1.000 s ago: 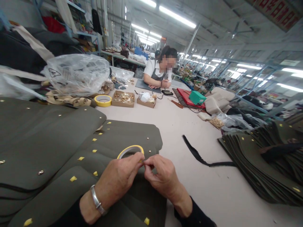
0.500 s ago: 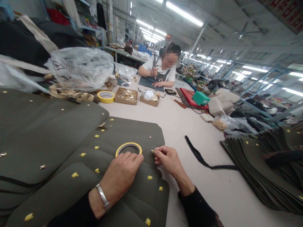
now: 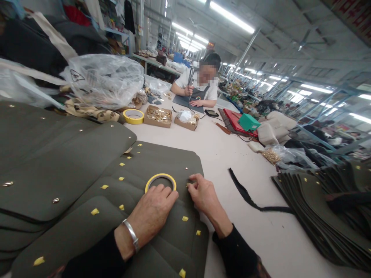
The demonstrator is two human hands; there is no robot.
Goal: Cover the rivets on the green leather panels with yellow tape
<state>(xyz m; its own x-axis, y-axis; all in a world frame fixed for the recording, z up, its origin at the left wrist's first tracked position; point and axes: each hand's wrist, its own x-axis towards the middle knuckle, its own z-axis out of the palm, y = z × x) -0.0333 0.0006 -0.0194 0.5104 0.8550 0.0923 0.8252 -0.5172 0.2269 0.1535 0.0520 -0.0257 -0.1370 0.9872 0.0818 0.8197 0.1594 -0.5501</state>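
My left hand (image 3: pixel 158 206) is closed on a roll of yellow tape (image 3: pixel 160 176), held over a dark olive panel (image 3: pixel 171 156). My right hand (image 3: pixel 204 193) is at the panel's right edge. Its fingers are curled at a small piece of yellow tape (image 3: pixel 188 185), with the index finger bent above it. The fingertips partly cover that piece. A small metal stud (image 3: pixel 186 168) shows bare just beyond it. More yellow tape squares (image 3: pixel 121 178) dot the stacked panels. To the left, an overlapping olive piece (image 3: pixel 87 154) carries bare metal fittings (image 3: pixel 56 200).
Across the table a person (image 3: pixel 197 90) works with a corded tool. Boxes of gold hardware (image 3: pixel 158 116) and another tape roll (image 3: pixel 133 116) stand ahead. At right lie a black strip (image 3: pixel 246 195) and a pile of olive pieces (image 3: pixel 307 208). Plastic bags (image 3: pixel 104 81) sit far left.
My right index finger has lifted a little from the thumb at the tape piece. The left hand keeps the roll in nearly the same place. The whole view has shifted slightly.
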